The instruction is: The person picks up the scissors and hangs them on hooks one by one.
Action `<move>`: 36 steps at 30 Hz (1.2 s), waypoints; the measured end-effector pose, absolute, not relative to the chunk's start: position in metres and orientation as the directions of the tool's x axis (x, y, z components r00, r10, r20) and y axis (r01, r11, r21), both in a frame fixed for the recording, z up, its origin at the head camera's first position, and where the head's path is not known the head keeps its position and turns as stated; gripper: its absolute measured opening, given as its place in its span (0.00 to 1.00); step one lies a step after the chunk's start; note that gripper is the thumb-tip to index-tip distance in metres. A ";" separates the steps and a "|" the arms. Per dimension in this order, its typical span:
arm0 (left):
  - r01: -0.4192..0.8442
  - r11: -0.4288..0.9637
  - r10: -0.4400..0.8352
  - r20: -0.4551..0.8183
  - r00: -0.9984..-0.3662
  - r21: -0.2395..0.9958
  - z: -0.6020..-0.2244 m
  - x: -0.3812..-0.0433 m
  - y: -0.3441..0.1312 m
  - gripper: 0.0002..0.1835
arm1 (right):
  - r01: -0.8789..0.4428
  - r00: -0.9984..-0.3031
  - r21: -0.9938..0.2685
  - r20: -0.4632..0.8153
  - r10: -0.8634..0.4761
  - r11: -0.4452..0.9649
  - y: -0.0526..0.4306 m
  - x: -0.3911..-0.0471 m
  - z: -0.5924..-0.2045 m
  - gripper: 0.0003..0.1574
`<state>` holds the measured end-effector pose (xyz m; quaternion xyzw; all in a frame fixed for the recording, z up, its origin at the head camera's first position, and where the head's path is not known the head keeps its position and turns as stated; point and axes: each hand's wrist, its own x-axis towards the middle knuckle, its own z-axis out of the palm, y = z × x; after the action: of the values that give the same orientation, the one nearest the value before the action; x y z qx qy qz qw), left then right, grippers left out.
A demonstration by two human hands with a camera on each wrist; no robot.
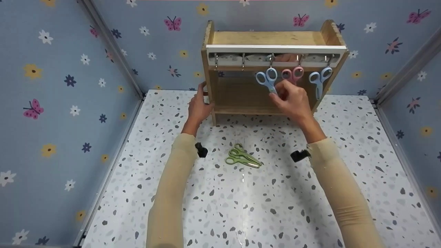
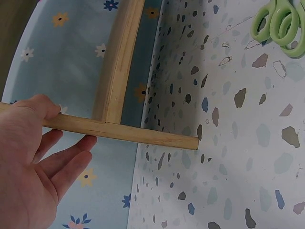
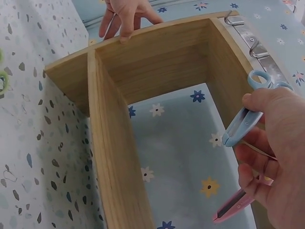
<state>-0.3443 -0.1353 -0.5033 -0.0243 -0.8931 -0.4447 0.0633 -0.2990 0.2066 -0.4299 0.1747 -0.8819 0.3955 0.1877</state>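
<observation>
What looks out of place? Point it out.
The green scissors lie loose on the table, mildly odd since the pink scissors hang from a hook. Nothing looks spilled or damaged.

There were five pairs of scissors: two blue, the middle blue pair (image 1: pixel 269 82) and the right-hand blue pair (image 1: pixel 318 82), one pink pair (image 1: pixel 292 78) between them, and two overlapping green ones, the upper green pair (image 1: pixel 248 157) and the lower green pair (image 1: pixel 246 162), well in from the left and right edges of the one desk (image 1: pixel 275 206). One wooden shelf unit (image 1: pixel 246 111) stood towards the desk's far edge, with one white rail (image 1: pixel 241 49) and five metal hooks (image 1: pixel 216 62) along its upper front edge. Two hands were present, one left hand (image 1: pixel 200 106) and one right hand (image 1: pixel 295 100), with two beige sleeves (image 1: pixel 172 193).
</observation>
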 end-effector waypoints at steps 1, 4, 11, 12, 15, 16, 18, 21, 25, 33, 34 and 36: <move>0.100 0.605 -0.013 0.135 -0.991 0.790 -0.503 -0.344 -0.135 0.44 | -0.457 -0.867 -0.630 0.471 -0.159 0.628 0.206 -0.299 -0.431 0.13; 0.102 0.612 -0.010 0.137 -0.991 0.784 -0.504 -0.345 -0.135 0.44 | -0.456 -0.864 -0.627 0.481 -0.147 0.631 0.206 -0.299 -0.433 0.13; 0.110 0.610 -0.005 0.143 -0.990 0.785 -0.504 -0.346 -0.135 0.43 | -0.422 -0.873 -0.647 0.478 -0.093 0.635 0.202 -0.298 -0.437 0.12; 0.110 0.610 -0.006 0.143 -0.990 0.785 -0.504 -0.346 -0.135 0.43 | -0.417 -0.876 -0.650 0.474 -0.090 0.635 0.202 -0.298 -0.437 0.13; 0.104 0.610 -0.007 0.137 -0.991 0.786 -0.504 -0.345 -0.135 0.44 | -0.400 -0.884 -0.661 0.461 -0.077 0.635 0.201 -0.298 -0.440 0.13; 0.101 0.612 -0.009 0.134 -0.991 0.785 -0.504 -0.345 -0.135 0.44 | -0.393 -0.888 -0.667 0.453 -0.074 0.633 0.201 -0.298 -0.440 0.13; 0.094 0.616 -0.011 0.127 -0.992 0.782 -0.504 -0.345 -0.135 0.44 | -0.380 -0.895 -0.678 0.440 -0.066 0.630 0.202 -0.298 -0.442 0.13; 0.087 0.620 -0.012 0.120 -0.993 0.780 -0.504 -0.345 -0.135 0.44 | -0.364 -0.903 -0.688 0.427 -0.055 0.628 0.202 -0.297 -0.443 0.13; 0.080 0.623 -0.015 0.114 -0.993 0.778 -0.504 -0.346 -0.134 0.44 | -0.362 -0.902 -0.687 0.429 -0.050 0.630 0.203 -0.296 -0.445 0.13; 0.074 0.618 -0.019 0.109 -0.994 0.782 -0.504 -0.347 -0.134 0.44 | -0.372 -0.893 -0.683 0.449 -0.042 0.629 0.204 -0.297 -0.456 0.13; 0.074 0.616 -0.020 0.109 -0.994 0.784 -0.504 -0.347 -0.134 0.44 | -0.372 -0.893 -0.685 0.449 -0.039 0.627 0.204 -0.296 -0.457 0.12; 0.071 0.613 -0.020 0.106 -0.994 0.787 -0.504 -0.347 -0.134 0.44 | -0.370 -0.893 -0.693 0.448 -0.032 0.620 0.203 -0.296 -0.460 0.12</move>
<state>-0.3469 -0.1342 -0.5041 -0.0142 -0.8965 -0.4397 0.0520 -0.2960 0.2034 -0.4597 0.1145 -0.8773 0.4209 0.2004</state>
